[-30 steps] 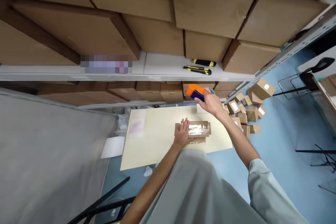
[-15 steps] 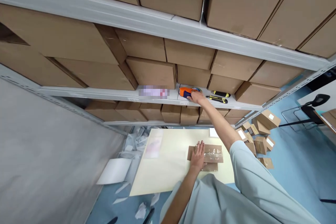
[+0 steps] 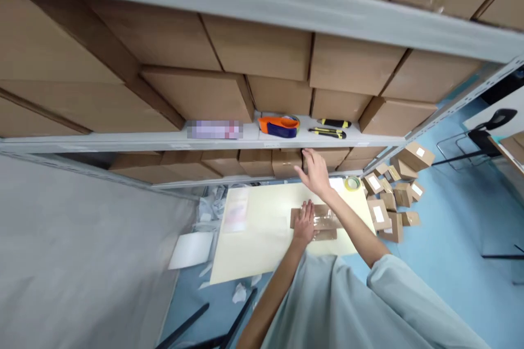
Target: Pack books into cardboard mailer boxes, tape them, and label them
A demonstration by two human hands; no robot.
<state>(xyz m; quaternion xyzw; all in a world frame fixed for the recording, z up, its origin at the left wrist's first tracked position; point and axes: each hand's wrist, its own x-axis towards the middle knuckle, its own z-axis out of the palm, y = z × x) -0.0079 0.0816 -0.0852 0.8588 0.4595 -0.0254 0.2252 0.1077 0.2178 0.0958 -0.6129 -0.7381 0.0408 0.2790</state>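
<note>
My left hand (image 3: 304, 224) lies flat, fingers stretched, on a small cardboard box (image 3: 325, 218) whose top carries clear tape. The box rests on the pale yellow tabletop (image 3: 262, 234). My right hand (image 3: 315, 172) is raised between the shelf and the table, its thumb and fingers apart and nothing in it. Above it, an orange and dark blue tape dispenser (image 3: 279, 126) sits on the shelf (image 3: 245, 144). Two yellow and black utility knives (image 3: 328, 132) lie to the dispenser's right.
Cardboard boxes (image 3: 257, 46) fill the shelves in front. A tape roll (image 3: 352, 183) lies at the table's far right corner. Several labelled cartons (image 3: 391, 223) are piled on the floor at right. Crumpled wrapping (image 3: 210, 210) is left of the table, beside a grey wall (image 3: 82, 251).
My right hand has let go of the tape dispenser on the shelf and come down toward the table. My left hand stays on the box. The view has shifted.
</note>
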